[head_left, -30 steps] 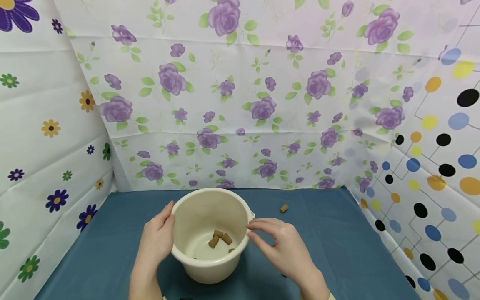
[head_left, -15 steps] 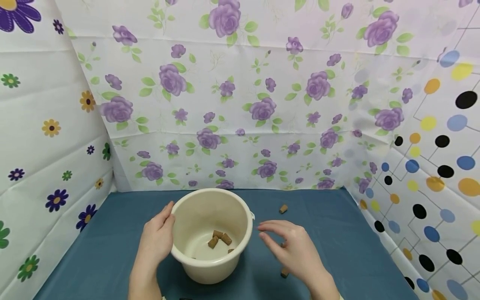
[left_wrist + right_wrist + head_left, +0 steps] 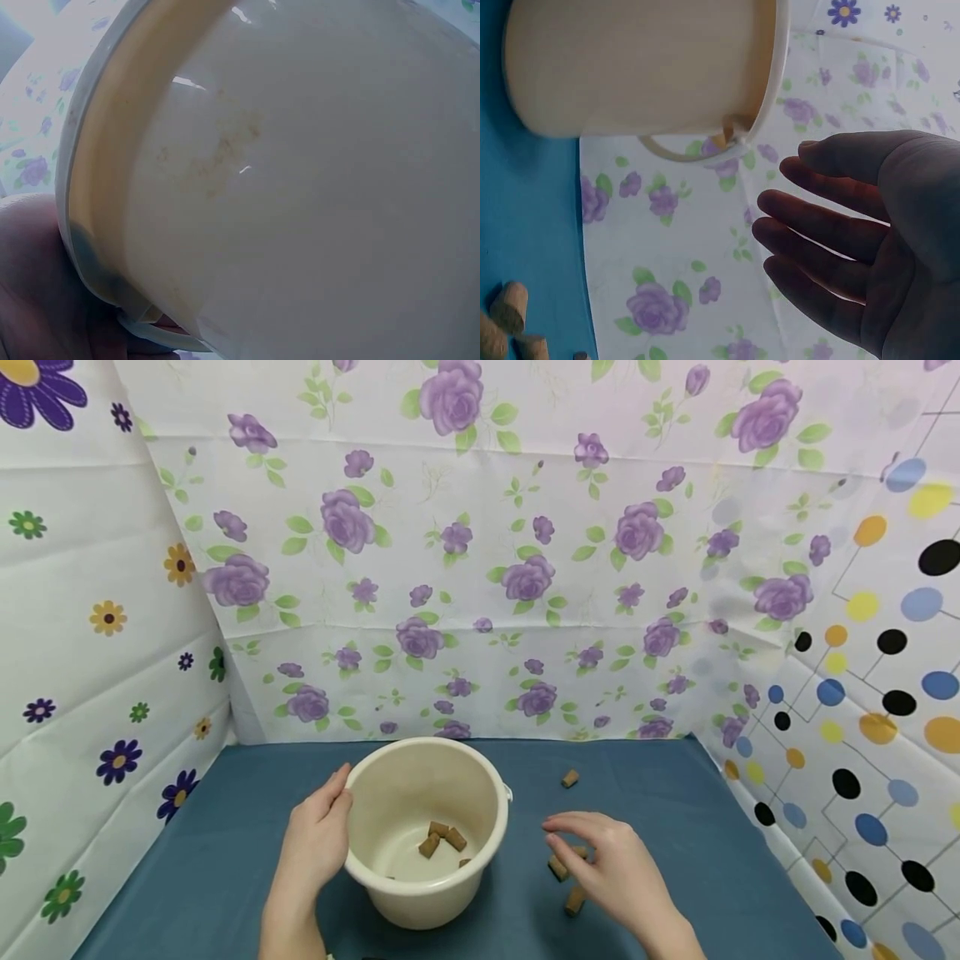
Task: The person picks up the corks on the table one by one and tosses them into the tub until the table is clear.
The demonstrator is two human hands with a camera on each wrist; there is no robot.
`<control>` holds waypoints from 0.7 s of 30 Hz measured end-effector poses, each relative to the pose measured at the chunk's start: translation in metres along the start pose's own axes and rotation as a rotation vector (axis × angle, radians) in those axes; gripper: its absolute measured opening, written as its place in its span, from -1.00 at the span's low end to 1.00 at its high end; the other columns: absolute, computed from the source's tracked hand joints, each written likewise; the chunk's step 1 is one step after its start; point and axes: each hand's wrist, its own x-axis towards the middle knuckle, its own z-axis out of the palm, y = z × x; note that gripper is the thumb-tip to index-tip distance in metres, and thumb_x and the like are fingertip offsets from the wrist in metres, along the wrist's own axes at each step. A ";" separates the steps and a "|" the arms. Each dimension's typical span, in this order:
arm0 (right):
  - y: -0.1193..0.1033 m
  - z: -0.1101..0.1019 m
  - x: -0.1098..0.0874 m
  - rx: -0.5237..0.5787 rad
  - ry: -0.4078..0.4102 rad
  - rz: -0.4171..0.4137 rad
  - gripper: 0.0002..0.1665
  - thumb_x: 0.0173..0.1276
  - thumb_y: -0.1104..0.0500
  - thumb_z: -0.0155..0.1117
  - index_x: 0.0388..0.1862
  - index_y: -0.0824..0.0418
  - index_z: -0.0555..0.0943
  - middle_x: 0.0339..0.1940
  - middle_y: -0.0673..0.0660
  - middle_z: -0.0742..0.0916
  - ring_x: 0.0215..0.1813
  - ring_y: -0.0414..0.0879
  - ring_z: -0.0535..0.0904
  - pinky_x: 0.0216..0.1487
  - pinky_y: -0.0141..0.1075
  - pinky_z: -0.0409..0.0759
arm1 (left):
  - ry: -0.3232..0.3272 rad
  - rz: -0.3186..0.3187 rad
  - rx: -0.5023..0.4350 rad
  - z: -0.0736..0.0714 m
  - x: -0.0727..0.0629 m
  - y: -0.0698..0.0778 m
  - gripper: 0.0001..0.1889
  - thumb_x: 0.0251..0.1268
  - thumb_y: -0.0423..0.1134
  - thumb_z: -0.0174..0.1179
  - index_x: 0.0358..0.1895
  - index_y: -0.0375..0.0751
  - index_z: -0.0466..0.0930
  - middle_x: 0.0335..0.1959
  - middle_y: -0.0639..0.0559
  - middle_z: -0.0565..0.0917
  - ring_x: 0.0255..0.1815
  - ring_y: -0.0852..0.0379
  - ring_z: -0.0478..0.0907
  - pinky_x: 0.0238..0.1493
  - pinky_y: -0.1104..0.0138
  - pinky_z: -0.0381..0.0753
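A cream plastic bucket [image 3: 423,906] stands on the blue cloth, its mouth tilted toward me. My left hand [image 3: 313,837] grips its left rim, thumb at the edge; the left wrist view shows the palm against the rim beside the bail handle [image 3: 161,337]. Inside lie several brown corks [image 3: 455,838]. To the right of the bucket hovers my right hand [image 3: 618,864], fingers loosely bent and holding nothing. Below it, partly hidden by the hand, are loose corks [image 3: 575,900] on the cloth. In the right wrist view several corks [image 3: 510,307] show at lower left.
One more cork [image 3: 570,778] lies farther back on the blue cloth [image 3: 675,802], right of the bucket. A white sheet with purple roses [image 3: 525,581] hangs behind. Patterned sheets enclose the left [image 3: 67,577] and right [image 3: 885,760] sides.
My right hand has drawn away from the bucket's right rim, moving right and revealing corks beneath it. The left hand and the bucket have stayed in place.
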 end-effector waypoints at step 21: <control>0.021 -0.016 -0.001 -0.031 -0.104 0.018 -0.78 0.52 -0.08 0.45 0.09 -0.23 0.81 0.05 -0.21 0.82 -0.09 -0.35 0.74 -0.31 -0.37 0.65 | 0.000 -0.012 0.001 -0.001 -0.002 0.001 -0.45 0.82 -0.18 -0.21 0.72 -0.20 0.16 0.71 -0.25 0.16 0.73 -0.24 0.03 0.68 -0.19 0.00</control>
